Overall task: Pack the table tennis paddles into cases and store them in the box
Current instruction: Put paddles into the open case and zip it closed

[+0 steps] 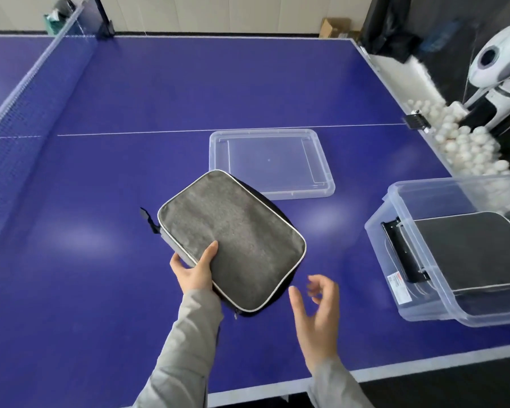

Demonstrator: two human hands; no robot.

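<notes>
1. Case (231, 240), grey and closed, sits left of the box (395, 231); our left hand (193, 270) grips its near corner, thumb on top.
2. Our right hand (317, 304) hovers between case and box, fingers loosely spread, holding nothing.
3. The lid (271, 166) lies behind the case.
4. Inside the box one dark case (468, 248) already lies; we judge this second one remains.
5. The box's sticker (398, 290) is unreadable.

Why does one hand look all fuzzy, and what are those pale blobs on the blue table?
In the head view, the right hand is smeared by motion blur, while the left hand gripping the grey case looks sharp; the pale patches on the table are glare from lights, and the wide lens bends the table's edges.
</notes>
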